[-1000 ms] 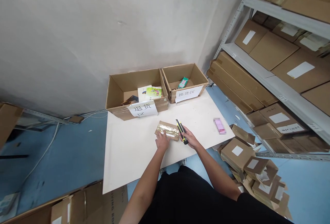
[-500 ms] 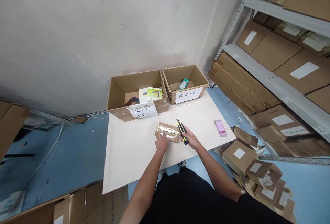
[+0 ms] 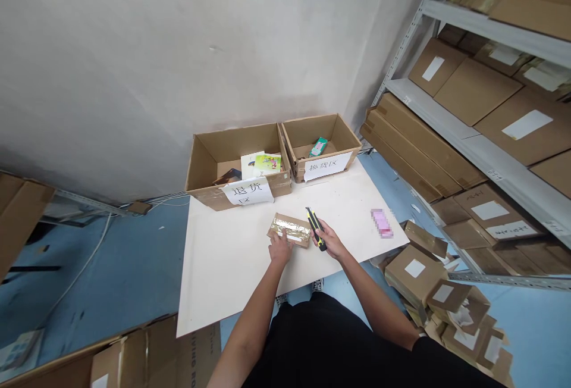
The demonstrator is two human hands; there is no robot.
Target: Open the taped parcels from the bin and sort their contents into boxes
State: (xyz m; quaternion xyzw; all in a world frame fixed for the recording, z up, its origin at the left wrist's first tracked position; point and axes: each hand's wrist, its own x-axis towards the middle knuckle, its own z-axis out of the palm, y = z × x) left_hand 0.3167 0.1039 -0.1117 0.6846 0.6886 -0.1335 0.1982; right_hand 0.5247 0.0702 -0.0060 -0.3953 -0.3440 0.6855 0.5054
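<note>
A small taped cardboard box [image 3: 295, 225] lies on the white table [image 3: 223, 269], its shiny tape facing up. My left hand [image 3: 280, 247] holds the box at its near left edge, fingers pressed on the top. In my right hand [image 3: 331, 240] is a black and yellow utility knife [image 3: 316, 230], tilted with its tip pointing away from me. The knife is beside the right end of the box. Whether its blade is out is too small to tell.
Two open cartons stand at the table's back: a larger one [image 3: 200, 193] with books, a smaller one [image 3: 298, 169] with a green packet [image 3: 318, 147]. A blurred pink item [image 3: 382, 223] lies at the right. Shelves [image 3: 450, 111] and a pile of boxes [image 3: 413, 269] stand beyond.
</note>
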